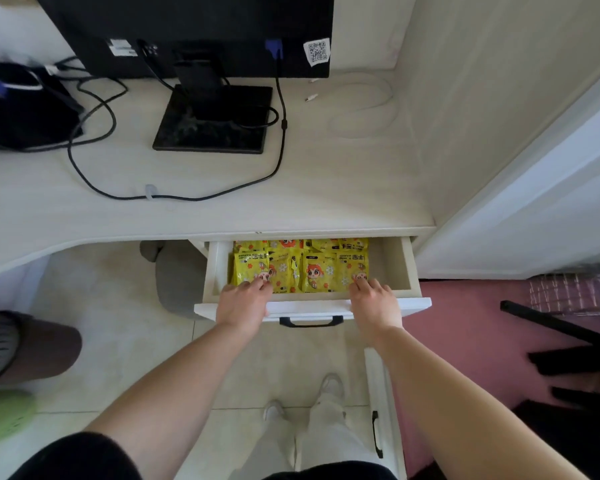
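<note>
Beyond both hands, a tabletop (pixel 326 188) is seen, carrying one monitor (pixel 187 29), black cables (pixel 90 181) and one white cable (pixel 378 105). Its front edge overhangs the back row of packets. Just under it, one drawer (pixel 404 268) is pulled open, and the way in is blocked by nothing.

The left hand (pixel 241 303) and right hand (pixel 374 301) are reached over the drawer front. The fingers are loosely bent, with the tips laid on the yellow packets (pixel 317 271) at each end of the front row. Whether a packet is pinched cannot be told.

Between the two hands, one dark drawer handle (pixel 310 321) is seen lower down. About four packets are counted in front, with more behind.
</note>
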